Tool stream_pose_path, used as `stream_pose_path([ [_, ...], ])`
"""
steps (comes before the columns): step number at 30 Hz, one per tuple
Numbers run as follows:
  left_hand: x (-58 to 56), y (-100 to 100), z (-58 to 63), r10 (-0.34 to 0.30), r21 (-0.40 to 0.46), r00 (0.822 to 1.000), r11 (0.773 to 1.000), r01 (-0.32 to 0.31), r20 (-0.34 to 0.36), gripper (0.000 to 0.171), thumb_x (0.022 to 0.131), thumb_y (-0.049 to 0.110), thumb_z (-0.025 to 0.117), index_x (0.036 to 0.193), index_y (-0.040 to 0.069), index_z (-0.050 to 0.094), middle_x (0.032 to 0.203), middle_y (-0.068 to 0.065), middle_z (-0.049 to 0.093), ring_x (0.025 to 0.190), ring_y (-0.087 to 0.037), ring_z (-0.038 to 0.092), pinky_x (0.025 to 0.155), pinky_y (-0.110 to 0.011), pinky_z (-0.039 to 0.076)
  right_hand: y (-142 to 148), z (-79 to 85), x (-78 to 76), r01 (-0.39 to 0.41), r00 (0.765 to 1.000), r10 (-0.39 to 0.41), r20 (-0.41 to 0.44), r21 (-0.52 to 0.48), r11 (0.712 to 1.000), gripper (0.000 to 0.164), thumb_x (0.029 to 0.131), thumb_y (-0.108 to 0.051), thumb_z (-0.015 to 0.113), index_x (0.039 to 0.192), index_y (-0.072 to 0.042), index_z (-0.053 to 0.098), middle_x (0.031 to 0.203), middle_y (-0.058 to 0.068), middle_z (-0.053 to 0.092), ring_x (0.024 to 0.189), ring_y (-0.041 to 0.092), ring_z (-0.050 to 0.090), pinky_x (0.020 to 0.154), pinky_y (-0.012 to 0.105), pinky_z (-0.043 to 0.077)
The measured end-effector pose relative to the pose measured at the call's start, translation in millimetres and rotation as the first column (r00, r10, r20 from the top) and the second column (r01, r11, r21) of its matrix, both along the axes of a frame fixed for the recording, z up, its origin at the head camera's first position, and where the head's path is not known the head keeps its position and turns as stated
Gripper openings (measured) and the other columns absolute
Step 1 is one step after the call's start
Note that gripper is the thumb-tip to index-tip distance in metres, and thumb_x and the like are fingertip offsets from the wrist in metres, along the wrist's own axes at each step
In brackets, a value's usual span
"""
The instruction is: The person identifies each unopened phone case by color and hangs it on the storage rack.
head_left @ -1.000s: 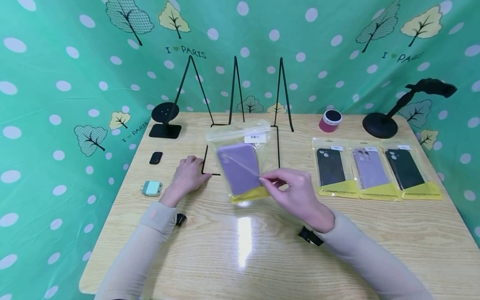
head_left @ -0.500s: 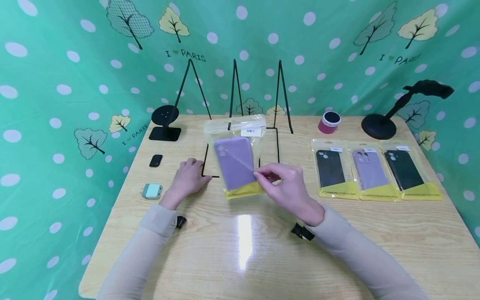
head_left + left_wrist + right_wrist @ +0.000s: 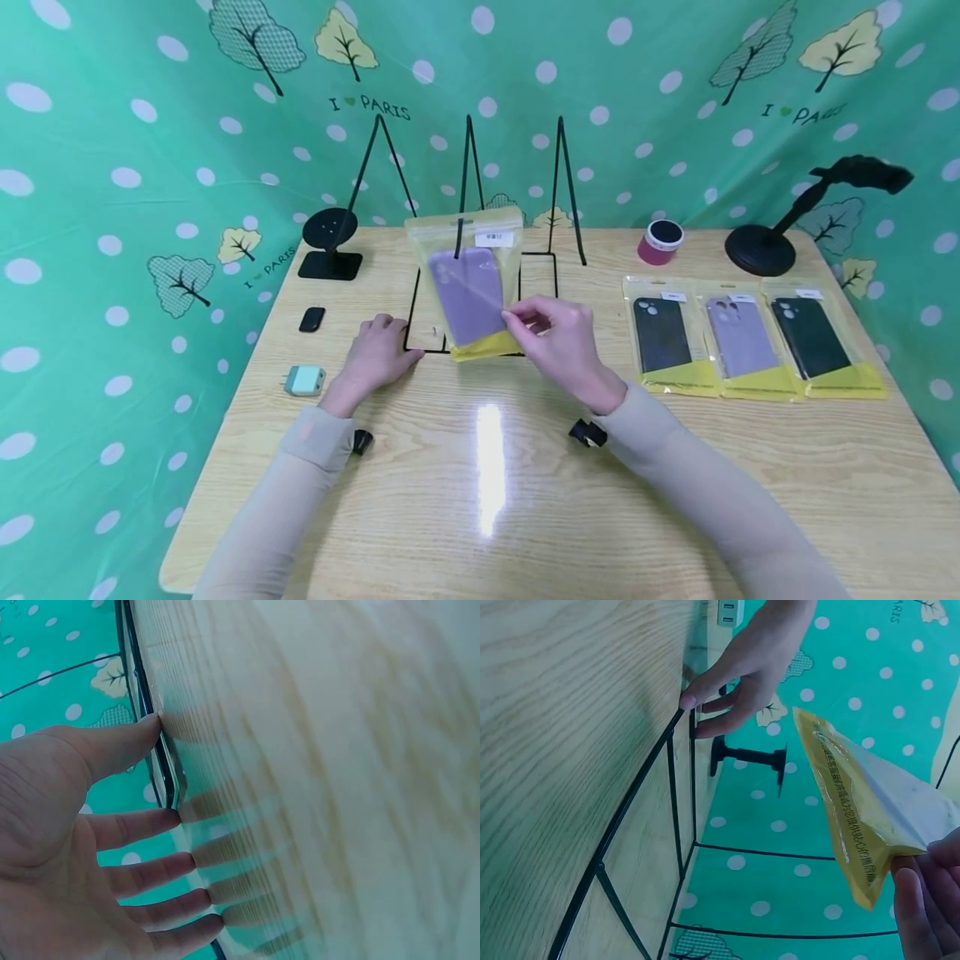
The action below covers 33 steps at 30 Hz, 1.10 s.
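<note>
My right hand [image 3: 558,342] pinches the lower right edge of a clear zip bag [image 3: 486,223] with a purple phone case [image 3: 468,292] inside. The bag's top overlaps the middle prong of a black wire display rack [image 3: 573,192]. That prong's tip shows over the case; I cannot tell whether it passes through the bag's hang hole. My left hand [image 3: 377,354] rests at the rack's front left corner. In the left wrist view its fingers [image 3: 154,870] are spread and nearly straight, and the thumb touches the rod. The right wrist view shows the bag's yellow lower edge [image 3: 847,817].
Three bagged phone cases [image 3: 742,337] lie in a row at right. Behind them stand a pink-and-white jar [image 3: 661,242] and a black stand [image 3: 761,252]. At left are another black stand [image 3: 330,265], a small black object [image 3: 312,319] and a mint charger [image 3: 305,380].
My right hand has moved away from me and slightly left with the bag. The bag's top has reached the middle prong. My left hand has stayed at the rack's corner.
</note>
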<state>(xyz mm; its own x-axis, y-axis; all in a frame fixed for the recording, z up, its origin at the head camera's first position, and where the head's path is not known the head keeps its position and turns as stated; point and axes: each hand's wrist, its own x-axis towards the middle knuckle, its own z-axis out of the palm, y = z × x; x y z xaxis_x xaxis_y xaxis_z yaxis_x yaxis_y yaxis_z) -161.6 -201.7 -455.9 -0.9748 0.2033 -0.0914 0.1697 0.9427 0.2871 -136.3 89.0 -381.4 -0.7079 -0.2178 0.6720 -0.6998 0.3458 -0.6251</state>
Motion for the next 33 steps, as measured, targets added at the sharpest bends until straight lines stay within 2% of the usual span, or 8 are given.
stream_pose_path([
  [7,0.8,0.6,-1.8,-0.005,-0.003,1.0,1.0,0.005,-0.015,0.063,0.088,0.039,0.066,0.13,-0.006,0.051,0.127,-0.029,0.045,0.111,-0.048,0.043,0.086,-0.057,0.042,-7.2,-3.3,-21.5,0.05,0.999,-0.05,-0.005,-0.052,0.997,0.005,0.082,-0.002,0.071,0.082,0.003,0.071,0.075,0.01,0.069,0.058,0.012,0.063,0.052,0.02,0.05],
  [15,1.3,1.9,1.5,0.006,-0.009,1.0,1.0,-0.006,0.01,0.065,0.089,0.039,0.066,0.132,-0.006,0.049,0.129,-0.029,0.043,0.113,-0.048,0.041,0.088,-0.056,0.041,-12.4,-3.4,-42.6,0.045,0.998,-0.047,-0.03,-0.061,0.997,0.005,0.081,0.0,0.07,0.082,0.005,0.07,0.075,0.012,0.069,0.059,0.014,0.063,0.053,0.02,0.05],
  [19,0.1,2.2,2.1,0.008,-0.007,1.0,1.0,-0.008,0.022,0.065,0.09,0.04,0.065,0.133,-0.006,0.048,0.13,-0.029,0.042,0.114,-0.048,0.04,0.089,-0.056,0.04,-14.0,-2.2,-53.9,0.075,0.996,-0.077,-0.037,-0.057,0.996,0.004,0.081,0.001,0.068,0.082,0.005,0.07,0.074,0.012,0.069,0.058,0.014,0.063,0.053,0.021,0.05],
  [33,-1.2,3.0,1.6,0.017,-0.013,0.999,1.0,-0.016,0.04,0.065,0.09,0.04,0.063,0.135,-0.005,0.047,0.131,-0.028,0.041,0.115,-0.046,0.039,0.091,-0.055,0.039,-20.6,12.8,-87.7,0.164,0.984,-0.163,0.074,0.005,0.987,0.006,0.085,-0.003,0.067,0.084,0.001,0.07,0.075,0.008,0.069,0.062,0.013,0.062,0.058,0.022,0.05],
])
